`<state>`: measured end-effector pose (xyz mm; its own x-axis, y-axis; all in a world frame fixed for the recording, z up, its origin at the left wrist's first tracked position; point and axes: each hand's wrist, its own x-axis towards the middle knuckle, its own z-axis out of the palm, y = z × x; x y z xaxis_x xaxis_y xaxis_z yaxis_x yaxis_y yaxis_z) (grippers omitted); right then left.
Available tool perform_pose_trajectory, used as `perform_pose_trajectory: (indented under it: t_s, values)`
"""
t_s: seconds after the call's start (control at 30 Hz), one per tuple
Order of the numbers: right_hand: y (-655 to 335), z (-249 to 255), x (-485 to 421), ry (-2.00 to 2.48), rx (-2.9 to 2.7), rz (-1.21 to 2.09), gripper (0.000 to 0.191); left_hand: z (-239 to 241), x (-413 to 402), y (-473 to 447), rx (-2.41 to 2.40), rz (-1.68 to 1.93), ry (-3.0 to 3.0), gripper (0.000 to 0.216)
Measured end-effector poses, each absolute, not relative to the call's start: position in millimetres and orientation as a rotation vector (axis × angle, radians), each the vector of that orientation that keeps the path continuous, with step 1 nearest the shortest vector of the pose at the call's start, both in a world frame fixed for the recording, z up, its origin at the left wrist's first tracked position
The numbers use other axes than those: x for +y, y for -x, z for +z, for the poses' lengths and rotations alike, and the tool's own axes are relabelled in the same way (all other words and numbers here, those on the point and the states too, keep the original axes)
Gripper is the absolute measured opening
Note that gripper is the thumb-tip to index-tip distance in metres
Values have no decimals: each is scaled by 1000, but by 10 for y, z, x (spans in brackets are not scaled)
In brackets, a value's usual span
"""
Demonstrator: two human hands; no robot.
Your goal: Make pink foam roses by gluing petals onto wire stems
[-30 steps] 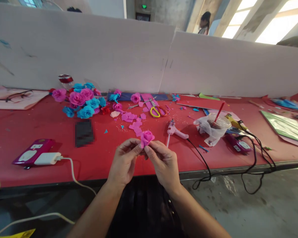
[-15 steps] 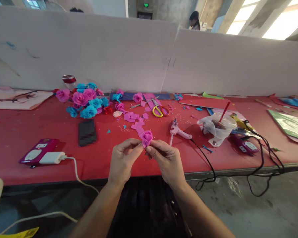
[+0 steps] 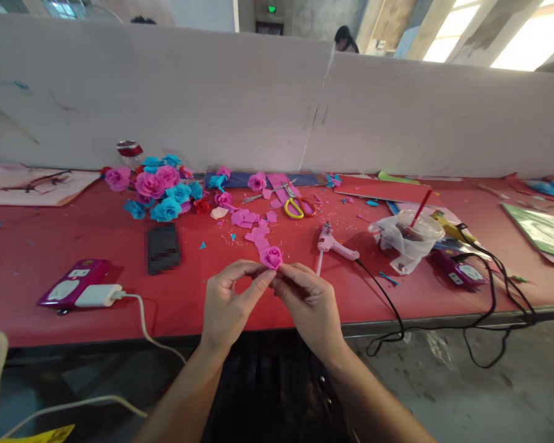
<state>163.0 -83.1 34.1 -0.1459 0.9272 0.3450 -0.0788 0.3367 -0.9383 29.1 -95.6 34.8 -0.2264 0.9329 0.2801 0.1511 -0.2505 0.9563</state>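
Observation:
Between my fingertips is a small pink paper rose (image 3: pixel 272 257), its spiral top facing up toward me. My left hand (image 3: pixel 231 298) pinches its base from the left, thumb and forefinger closed. From the other side my right hand (image 3: pixel 310 300) grips the base too; the fingers hide its underside. Just beyond the rose lie loose pink petals (image 3: pixel 257 232) on the red table (image 3: pixel 120 246). A pink glue gun (image 3: pixel 336 243) rests to the right of my right hand. Scissors (image 3: pixel 300 206) with yellow and orange handles lie open on a pink strip behind the petals.
A bunch of pink, blue and red paper flowers (image 3: pixel 166 191) stands at the back left. A phone (image 3: pixel 162 247) and a purple power socket (image 3: pixel 76 283) lie left. On the right are a bagged plastic cup (image 3: pixel 410 237) with a straw and black cables (image 3: pixel 493 283). A white partition (image 3: pixel 189 104) runs behind.
The rose has tipped toward me, so its spiral top shows more. Both hands keep their pinch on its base. Beyond the partition, a person has moved left.

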Motion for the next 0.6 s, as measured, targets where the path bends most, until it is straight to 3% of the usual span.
perform_pose_trajectory:
  t_s: [0.33,0.6]
  values:
    - [-1593,270,-750,772,-1347,1071,28,361,-827,-281,1175,1506,-1292,11]
    - [-1374,564,-170,615,-1427,720,30,682,-389,-251,1098,1765,-1466,20]
